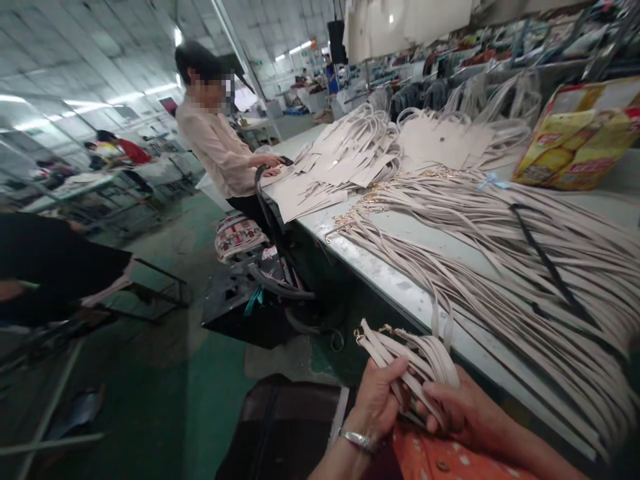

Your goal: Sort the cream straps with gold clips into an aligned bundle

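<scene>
Bundle of pale straps (410, 357) at lower centre, off table edge, above lap. Left hand (381, 399) curled round bundle, thumb pressed on top. Right hand (457, 407) grips same bundle from other side, fingers folded over strap ends. Worktable (400, 283) just beside, covered with loose straps (500, 247). Cut panels (330, 170) farther along; co-worker (220, 143) standing there. Yellow carton (580, 137) at far right.

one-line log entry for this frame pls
left hand: holds strap bundle | right hand: on same bundle | table: loose straps | co-worker: standing at far end
</scene>
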A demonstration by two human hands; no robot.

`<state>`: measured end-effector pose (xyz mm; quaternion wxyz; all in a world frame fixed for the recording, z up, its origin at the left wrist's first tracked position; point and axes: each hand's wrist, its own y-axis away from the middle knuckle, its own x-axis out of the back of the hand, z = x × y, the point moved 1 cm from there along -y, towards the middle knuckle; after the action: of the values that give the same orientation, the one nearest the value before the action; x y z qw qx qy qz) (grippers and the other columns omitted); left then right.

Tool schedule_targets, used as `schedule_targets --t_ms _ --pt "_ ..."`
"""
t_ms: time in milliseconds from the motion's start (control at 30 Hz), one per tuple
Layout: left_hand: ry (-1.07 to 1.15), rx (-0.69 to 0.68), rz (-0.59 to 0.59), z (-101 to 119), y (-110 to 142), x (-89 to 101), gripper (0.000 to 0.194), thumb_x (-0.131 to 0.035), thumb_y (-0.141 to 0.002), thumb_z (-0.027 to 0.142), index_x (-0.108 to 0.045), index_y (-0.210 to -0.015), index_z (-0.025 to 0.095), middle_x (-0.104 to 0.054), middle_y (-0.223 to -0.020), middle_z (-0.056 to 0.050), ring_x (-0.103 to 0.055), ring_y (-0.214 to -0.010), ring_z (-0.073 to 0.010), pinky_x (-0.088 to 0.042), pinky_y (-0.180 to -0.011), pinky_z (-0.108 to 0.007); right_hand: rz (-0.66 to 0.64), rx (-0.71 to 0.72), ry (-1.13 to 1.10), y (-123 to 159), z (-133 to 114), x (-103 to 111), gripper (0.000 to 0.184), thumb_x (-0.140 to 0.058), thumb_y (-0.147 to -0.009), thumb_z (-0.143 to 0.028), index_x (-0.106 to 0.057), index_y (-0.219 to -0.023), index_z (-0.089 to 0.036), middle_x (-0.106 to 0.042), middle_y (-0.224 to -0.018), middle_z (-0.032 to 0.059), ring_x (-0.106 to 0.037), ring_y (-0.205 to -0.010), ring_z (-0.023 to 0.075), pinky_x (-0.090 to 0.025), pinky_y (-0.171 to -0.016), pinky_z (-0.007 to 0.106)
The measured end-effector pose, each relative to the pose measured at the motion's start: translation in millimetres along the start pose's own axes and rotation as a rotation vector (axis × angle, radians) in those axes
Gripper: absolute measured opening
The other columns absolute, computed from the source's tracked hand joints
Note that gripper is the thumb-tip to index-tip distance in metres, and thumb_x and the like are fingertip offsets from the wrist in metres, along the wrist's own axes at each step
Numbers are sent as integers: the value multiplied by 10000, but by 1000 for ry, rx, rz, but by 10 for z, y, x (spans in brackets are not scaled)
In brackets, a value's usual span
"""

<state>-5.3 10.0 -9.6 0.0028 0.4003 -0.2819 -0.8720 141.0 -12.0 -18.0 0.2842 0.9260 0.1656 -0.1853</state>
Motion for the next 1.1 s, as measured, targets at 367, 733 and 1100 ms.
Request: schedule_targets --t_ms 367,733,1100 --pt "2 -7 -37 66 96 -6 266 -774 -720 279 -614 -809 86 -634 -804 -53 -625 -681 -155 -529 -537 -252 10 82 -124 10 79 -35 473 -800 -797 -476 -580 -1036 -132 -692 -808 98 -638 -552 162 -528 -492 193" --pt "29 -5 -40 39 133 43 236 -744 -758 255 -628 -834 64 -656 -839 -84 -645 -696 -162 -555 -639 -274 -35 90 -92 -17 104 -52 442 -815 -784 -442 -629 -1029 -125 -702 -856 130 -659 -664 209 -545 -544 245" --pt "158 146 13 -11 39 344 297 -780 -707 199 -627 -921 61 -601 -730 -29 -458 -512 -36 -432 -516 -174 61 176 262 72 -148 46 495 -756 -778 -590 -655 -858 -112 -572 -604 19 -493 -548 126 -393 -514 207"
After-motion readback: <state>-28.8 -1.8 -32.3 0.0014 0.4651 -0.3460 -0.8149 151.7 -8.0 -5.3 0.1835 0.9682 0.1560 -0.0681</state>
